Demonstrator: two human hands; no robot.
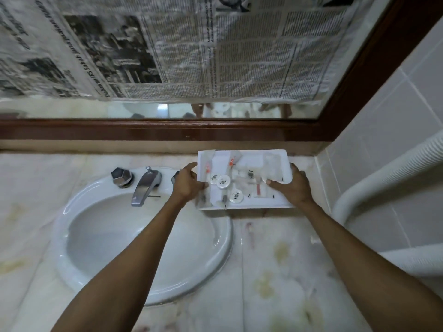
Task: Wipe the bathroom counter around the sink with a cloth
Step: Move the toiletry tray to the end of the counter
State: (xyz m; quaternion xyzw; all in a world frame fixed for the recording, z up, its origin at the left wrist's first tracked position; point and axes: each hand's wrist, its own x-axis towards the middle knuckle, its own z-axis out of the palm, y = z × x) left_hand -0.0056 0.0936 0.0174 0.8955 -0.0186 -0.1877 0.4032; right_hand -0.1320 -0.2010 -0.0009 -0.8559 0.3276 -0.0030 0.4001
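Right of the sink [72, 238], left hand [189, 182] and right hand [293, 185] grip the tray [275, 155] by its ends; tilting it could spill the loose toiletries [224, 182] into the sink

White tray [275, 154] holds round toiletry lids [223, 181]; newspaper [167, 46] covers the wood-framed mirror [167, 129] above.

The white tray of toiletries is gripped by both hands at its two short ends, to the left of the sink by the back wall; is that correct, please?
Not quite. The head view shows the white tray to the right of the sink, not the left. The rest holds: the left hand and right hand grip its two short ends, by the back wall.
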